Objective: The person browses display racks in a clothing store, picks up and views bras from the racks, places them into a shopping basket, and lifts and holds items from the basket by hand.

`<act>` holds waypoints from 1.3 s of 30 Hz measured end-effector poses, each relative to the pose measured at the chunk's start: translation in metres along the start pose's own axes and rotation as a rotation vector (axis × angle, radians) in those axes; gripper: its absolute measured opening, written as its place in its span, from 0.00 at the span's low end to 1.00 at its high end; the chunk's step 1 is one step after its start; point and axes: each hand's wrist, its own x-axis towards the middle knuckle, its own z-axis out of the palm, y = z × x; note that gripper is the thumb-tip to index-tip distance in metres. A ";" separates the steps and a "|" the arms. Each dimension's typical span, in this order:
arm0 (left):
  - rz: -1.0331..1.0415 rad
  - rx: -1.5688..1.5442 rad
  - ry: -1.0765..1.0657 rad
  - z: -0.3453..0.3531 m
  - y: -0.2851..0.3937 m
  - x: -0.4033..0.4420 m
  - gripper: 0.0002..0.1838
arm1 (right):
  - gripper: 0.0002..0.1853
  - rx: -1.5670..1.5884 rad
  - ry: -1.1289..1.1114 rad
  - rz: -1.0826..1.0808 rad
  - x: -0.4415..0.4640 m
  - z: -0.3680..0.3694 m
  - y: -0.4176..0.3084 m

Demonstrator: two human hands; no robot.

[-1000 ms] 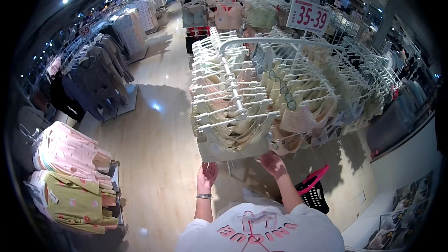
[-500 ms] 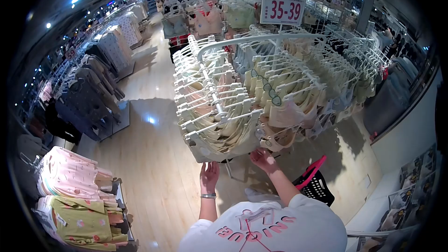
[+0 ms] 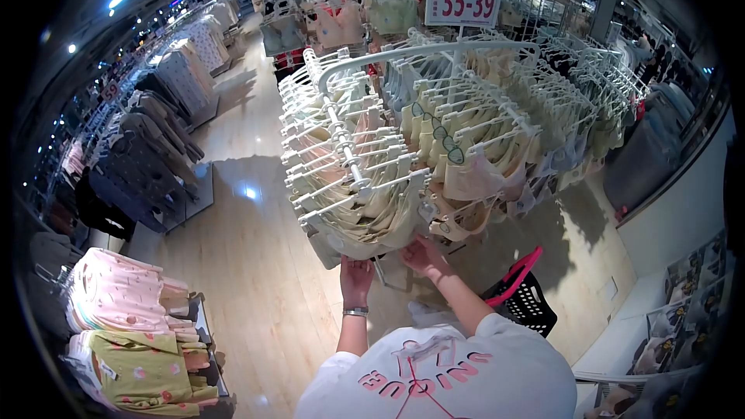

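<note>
A cream bra hangs at the front of a rack, its cups facing me. My left hand, with a metal band at the wrist, is at its lower edge, fingers pointing up and closed on the hem. At the lower right edge of the same bra, my right hand has its fingers curled against the fabric. Both sets of fingertips are partly hidden by the cloth. Behind it, more pale bras on white hangers line the rail.
A black basket with a pink handle stands on the floor at right. Bras fill the neighbouring rails under a 35-39 price sign. Pink pyjamas and green pyjamas hang lower left. A white ledge runs along the right.
My right hand has moved left and up onto the bra's lower edge. My left hand has shifted slightly right and up to the hem. The view has shifted a little.
</note>
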 end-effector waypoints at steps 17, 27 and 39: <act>-0.003 -0.027 -0.116 0.003 -0.007 -0.008 0.17 | 0.07 0.052 -0.053 -0.046 -0.007 0.007 0.016; -0.005 0.150 -0.177 -0.009 -0.013 0.002 0.24 | 0.13 0.088 -0.068 -0.069 -0.008 0.021 0.015; 0.115 -0.162 -0.250 0.004 0.021 0.003 0.24 | 0.12 0.171 -0.038 -0.247 -0.014 0.035 0.002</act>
